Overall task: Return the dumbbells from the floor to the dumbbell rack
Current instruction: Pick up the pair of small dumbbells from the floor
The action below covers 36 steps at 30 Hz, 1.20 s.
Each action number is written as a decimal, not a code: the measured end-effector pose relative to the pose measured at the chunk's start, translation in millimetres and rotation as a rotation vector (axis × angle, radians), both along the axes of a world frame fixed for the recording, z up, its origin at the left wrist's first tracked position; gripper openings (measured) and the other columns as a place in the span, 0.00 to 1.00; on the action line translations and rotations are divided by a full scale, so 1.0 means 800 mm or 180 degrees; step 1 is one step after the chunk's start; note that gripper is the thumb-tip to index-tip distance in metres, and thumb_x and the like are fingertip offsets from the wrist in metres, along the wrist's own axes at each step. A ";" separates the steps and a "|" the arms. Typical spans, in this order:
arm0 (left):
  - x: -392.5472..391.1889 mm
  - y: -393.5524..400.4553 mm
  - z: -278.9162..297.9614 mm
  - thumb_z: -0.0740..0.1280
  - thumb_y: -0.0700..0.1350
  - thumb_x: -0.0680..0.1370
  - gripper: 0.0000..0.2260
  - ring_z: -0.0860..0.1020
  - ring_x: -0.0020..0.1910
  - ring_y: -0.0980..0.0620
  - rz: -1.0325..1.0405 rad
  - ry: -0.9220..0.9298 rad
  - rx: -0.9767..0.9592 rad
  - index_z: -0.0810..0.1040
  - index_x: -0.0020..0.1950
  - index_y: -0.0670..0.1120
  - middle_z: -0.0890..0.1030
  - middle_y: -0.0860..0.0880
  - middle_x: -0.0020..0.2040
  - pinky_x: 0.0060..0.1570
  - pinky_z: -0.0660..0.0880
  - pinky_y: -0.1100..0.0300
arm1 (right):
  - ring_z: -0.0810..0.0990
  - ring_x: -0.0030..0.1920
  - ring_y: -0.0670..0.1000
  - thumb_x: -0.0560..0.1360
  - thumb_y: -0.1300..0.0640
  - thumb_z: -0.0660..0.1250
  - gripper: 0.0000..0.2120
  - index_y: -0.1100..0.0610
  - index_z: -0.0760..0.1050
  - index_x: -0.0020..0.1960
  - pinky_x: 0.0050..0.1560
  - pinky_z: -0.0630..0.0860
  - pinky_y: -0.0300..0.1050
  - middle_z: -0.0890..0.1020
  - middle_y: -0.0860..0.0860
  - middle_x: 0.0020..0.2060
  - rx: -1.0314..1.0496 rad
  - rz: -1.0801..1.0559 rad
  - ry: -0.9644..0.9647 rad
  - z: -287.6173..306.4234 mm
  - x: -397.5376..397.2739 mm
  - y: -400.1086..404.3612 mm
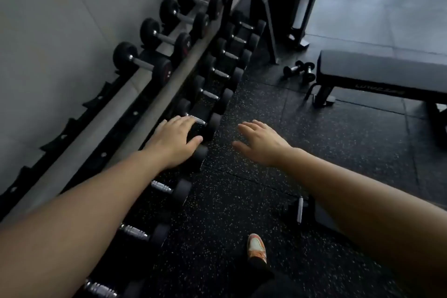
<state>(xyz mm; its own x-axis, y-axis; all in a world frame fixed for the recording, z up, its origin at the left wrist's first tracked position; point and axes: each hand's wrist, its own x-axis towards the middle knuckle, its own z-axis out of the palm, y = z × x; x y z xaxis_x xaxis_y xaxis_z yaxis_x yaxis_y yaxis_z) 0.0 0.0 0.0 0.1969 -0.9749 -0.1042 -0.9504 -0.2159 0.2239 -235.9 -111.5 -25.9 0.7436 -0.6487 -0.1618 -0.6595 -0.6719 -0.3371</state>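
Note:
The dumbbell rack (154, 94) runs along the left wall with two tiers. Several black dumbbells sit on the upper tier (142, 63), whose near cradles are bare, and several more fill the lower tier (217, 72). My left hand (173, 139) lies palm down with fingers spread over a lower-tier dumbbell (200, 155); its handle is hidden under the hand. My right hand (260, 141) hovers open above the floor, holding nothing. Two small dumbbells (300, 71) lie on the floor by the bench. Another floor dumbbell (300, 210) shows partly under my right forearm.
A flat bench (382, 72) stands at the right. A dark machine frame (297, 2) rises behind the rack's far end. Speckled rubber flooring (242, 201) spreads beside the rack. My orange shoe (257, 247) is at the bottom.

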 end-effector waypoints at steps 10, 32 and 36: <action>-0.088 -0.157 -0.064 0.56 0.60 0.79 0.29 0.55 0.77 0.50 -0.0580 0.0214 0.0486 0.60 0.78 0.49 0.62 0.48 0.78 0.75 0.49 0.48 | 0.57 0.77 0.59 0.79 0.37 0.54 0.34 0.56 0.59 0.77 0.75 0.57 0.57 0.65 0.55 0.76 0.0360 -0.0587 0.0231 -0.064 -0.107 -0.100; 0.029 -0.525 -0.149 0.55 0.60 0.79 0.30 0.53 0.78 0.49 -0.1231 0.0433 0.0903 0.58 0.78 0.49 0.59 0.48 0.79 0.75 0.48 0.48 | 0.56 0.77 0.58 0.79 0.37 0.54 0.35 0.58 0.57 0.78 0.76 0.54 0.55 0.62 0.56 0.77 0.0628 -0.1380 0.0468 -0.119 0.001 -0.399; 0.045 -0.615 -0.151 0.54 0.61 0.79 0.30 0.52 0.78 0.49 -0.1414 0.0454 0.0877 0.57 0.78 0.49 0.59 0.49 0.79 0.76 0.47 0.48 | 0.56 0.77 0.59 0.79 0.38 0.54 0.34 0.58 0.57 0.78 0.76 0.55 0.55 0.63 0.56 0.77 0.0636 -0.1513 0.0459 -0.121 0.022 -0.465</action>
<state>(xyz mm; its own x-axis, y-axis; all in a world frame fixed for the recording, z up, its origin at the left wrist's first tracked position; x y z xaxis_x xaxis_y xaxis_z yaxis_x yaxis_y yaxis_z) 35.8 -492.0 -121.0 -0.2629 -0.8939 -0.3632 -0.9279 0.1310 0.3491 -217.9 -483.6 -122.8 0.3363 -0.8546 -0.3956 -0.9245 -0.2198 -0.3113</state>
